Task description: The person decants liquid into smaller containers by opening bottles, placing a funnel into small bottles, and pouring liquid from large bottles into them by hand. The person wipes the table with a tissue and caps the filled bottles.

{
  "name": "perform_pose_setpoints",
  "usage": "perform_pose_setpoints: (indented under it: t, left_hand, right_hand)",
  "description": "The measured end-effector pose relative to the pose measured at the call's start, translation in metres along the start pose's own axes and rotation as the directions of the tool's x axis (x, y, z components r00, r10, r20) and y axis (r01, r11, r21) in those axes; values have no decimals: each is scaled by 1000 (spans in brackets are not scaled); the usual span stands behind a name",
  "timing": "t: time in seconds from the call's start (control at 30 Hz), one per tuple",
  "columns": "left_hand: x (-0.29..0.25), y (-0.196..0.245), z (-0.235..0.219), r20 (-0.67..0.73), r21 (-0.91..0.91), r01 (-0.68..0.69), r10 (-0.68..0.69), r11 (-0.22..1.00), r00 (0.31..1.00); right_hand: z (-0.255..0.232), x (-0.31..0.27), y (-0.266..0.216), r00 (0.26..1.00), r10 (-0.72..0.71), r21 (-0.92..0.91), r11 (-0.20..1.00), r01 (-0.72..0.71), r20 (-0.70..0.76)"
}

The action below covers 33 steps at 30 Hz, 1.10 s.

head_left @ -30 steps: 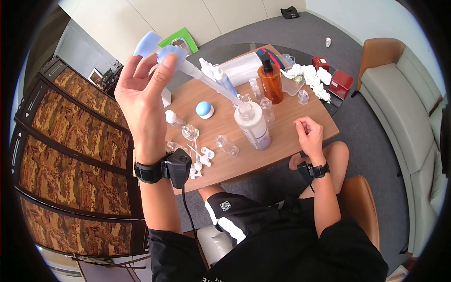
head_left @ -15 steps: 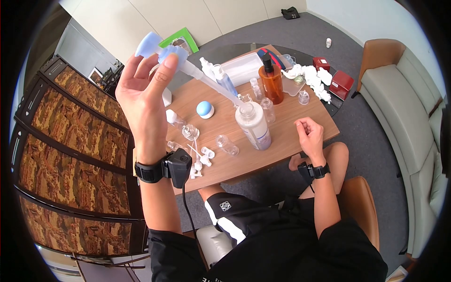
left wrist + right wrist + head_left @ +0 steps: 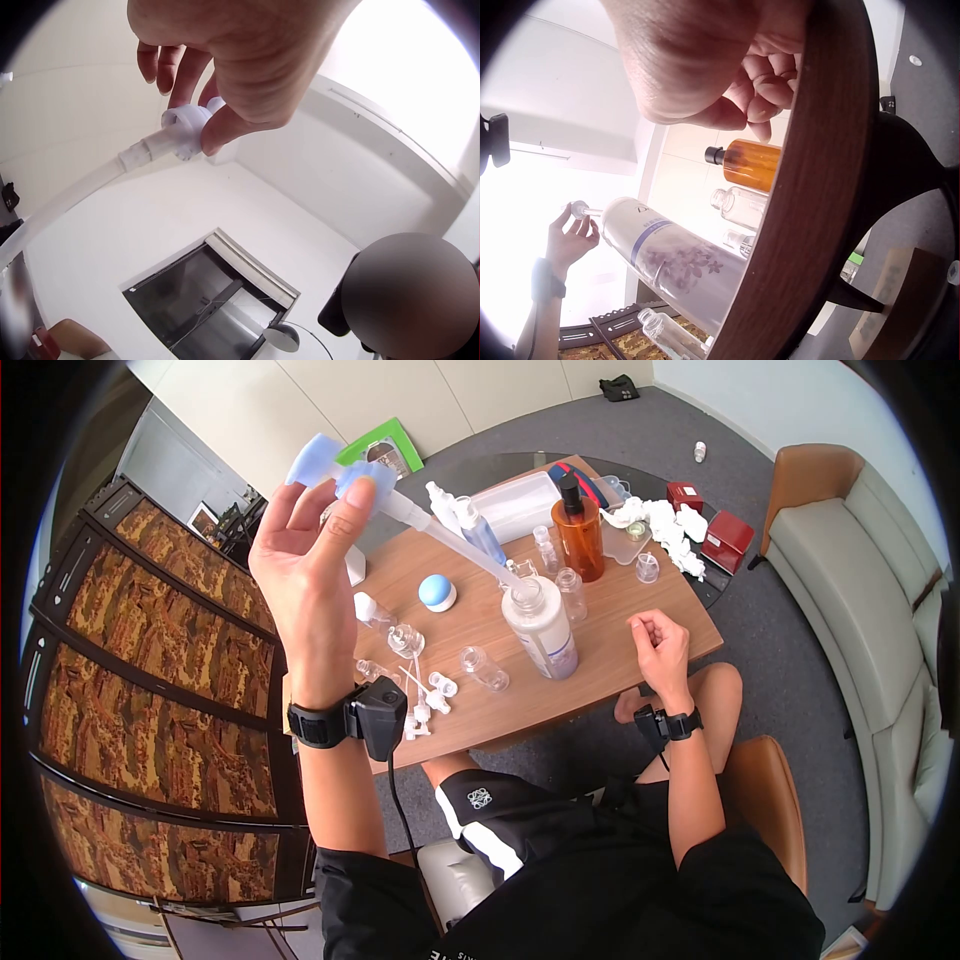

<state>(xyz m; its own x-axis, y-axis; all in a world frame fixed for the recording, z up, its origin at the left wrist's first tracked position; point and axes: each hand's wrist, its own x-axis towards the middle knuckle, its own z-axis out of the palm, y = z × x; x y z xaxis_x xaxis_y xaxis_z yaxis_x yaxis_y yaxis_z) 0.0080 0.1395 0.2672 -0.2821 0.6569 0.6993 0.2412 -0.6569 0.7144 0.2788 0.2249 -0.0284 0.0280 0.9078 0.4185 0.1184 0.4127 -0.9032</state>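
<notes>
Checking the last second finds little change: the light-blue pump head keeps almost the same raised place at far left. Its tube still slants down right to the mouth of the upright printed bottle; depth inside cannot be told. The pump is therefore judged not seated. The left hand pinches the pump's collar between thumb and fingers. The right hand, loosely curled and gripping nothing visible, is at the table's near-right edge; contact cannot be confirmed. Farther right stands an amber bottle; white pump tops lie near left.
</notes>
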Motion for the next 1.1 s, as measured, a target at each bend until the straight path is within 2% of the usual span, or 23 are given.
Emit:
perform_pose_setpoints:
  t: [0.43,1.1]
  left_hand:
    - [-1,-3,-3,-30,20,-1,2,1000,1000]
    - [-2,-4,-10,-87,-65,-22,16,998,996]
  right_hand:
    - [0,0,0,1000,2,-8,1000,-2,0]
    - [0,0,2,1000,-2,-11,1000,2,4]
